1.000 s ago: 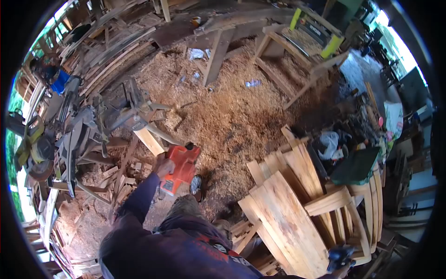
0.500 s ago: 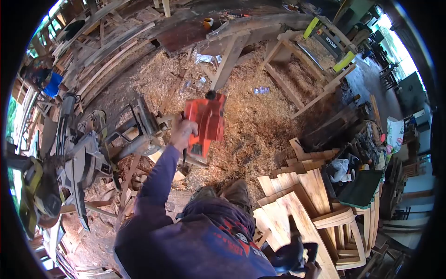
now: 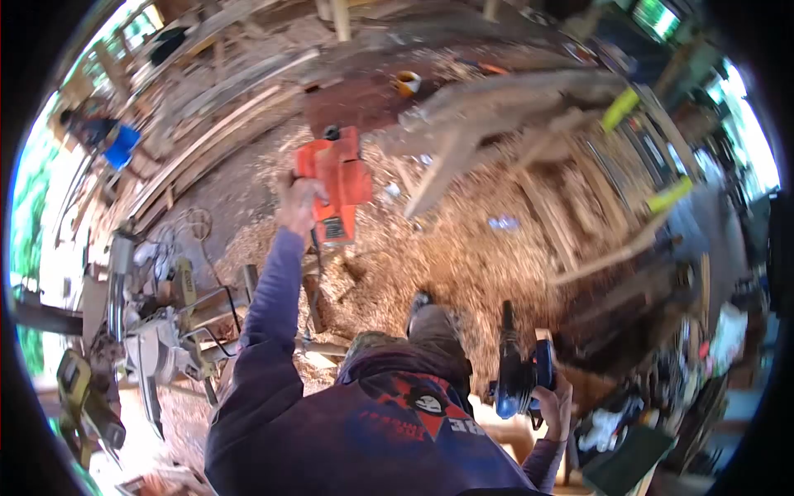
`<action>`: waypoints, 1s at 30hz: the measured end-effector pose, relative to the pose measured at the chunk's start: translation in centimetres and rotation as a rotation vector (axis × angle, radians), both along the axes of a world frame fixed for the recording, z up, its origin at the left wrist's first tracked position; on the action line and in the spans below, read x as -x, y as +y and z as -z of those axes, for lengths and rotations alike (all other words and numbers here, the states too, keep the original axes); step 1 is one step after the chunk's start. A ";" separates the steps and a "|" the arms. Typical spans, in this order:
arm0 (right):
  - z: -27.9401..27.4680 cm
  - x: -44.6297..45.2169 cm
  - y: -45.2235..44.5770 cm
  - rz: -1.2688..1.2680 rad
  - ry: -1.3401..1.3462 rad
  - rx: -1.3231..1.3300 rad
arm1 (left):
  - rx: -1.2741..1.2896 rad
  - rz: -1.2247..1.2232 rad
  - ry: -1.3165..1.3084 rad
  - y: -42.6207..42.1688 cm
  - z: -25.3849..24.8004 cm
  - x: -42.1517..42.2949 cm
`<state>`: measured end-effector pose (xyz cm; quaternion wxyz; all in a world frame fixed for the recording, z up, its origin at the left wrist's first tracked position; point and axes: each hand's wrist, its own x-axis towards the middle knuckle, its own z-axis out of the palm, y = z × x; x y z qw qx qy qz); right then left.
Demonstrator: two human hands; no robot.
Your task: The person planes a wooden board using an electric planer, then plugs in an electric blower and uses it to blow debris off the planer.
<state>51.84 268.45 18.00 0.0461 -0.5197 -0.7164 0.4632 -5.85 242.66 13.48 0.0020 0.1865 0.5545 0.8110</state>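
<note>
My left hand [image 3: 299, 202] is stretched forward, fingers wrapped round an orange electric planer [image 3: 354, 183] with a black knob. The planer hangs above a floor strewn with wood shavings [image 3: 455, 256], and a dark cord trails down from it. Low on the right, my right hand [image 3: 556, 405] grips a blue and black blower [image 3: 514, 384]. Its long dark nozzle points forward over the shavings. Part of that hand's fingers is hidden behind the blower's handle.
A rough wooden bench [image 3: 513, 107] stands ahead, near an orange cup [image 3: 407, 83]. A mitre saw [image 3: 157, 351] is at left. Beyond it is another person [image 3: 120, 140]. Wooden frame pieces [image 3: 550, 219] lie right of the bench; a dark green container [image 3: 628, 463] sits lower right.
The planer in my left hand has moved forward and left. My right hand has brought the blower up and forward from above the stacked boards. My view has shifted, and a foot is stepping forward.
</note>
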 end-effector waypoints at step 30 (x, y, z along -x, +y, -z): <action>-5.5 51.2 15.5 -0.177 -0.061 0.116 | 0.811 -0.512 -0.364 15.3 13.2 35.6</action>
